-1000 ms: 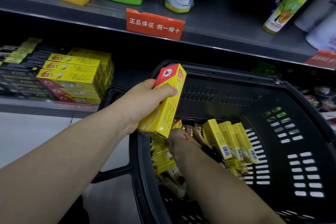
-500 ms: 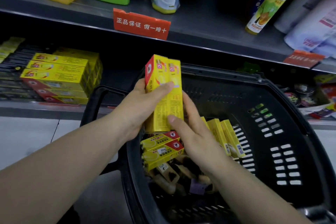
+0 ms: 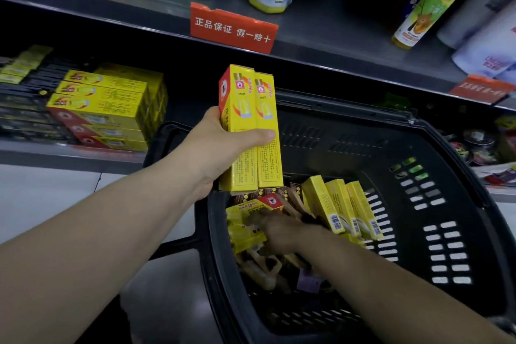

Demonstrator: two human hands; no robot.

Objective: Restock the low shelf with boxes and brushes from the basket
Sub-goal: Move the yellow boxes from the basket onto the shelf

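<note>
Just above the basket point(image 3: 343, 105) rim, left fingers point(image 3: 258, 136) clamp two boxes point(image 3: 250, 98); right fingers point(image 3: 261, 222) blurred, unclear.

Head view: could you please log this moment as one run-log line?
left hand: grips two yellow cardboard boxes | right hand: in black plastic basket, grip blurred

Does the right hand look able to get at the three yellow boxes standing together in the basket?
Probably yes: the right hand is inside the basket, beside the three boxes, with nothing covering them.
</note>
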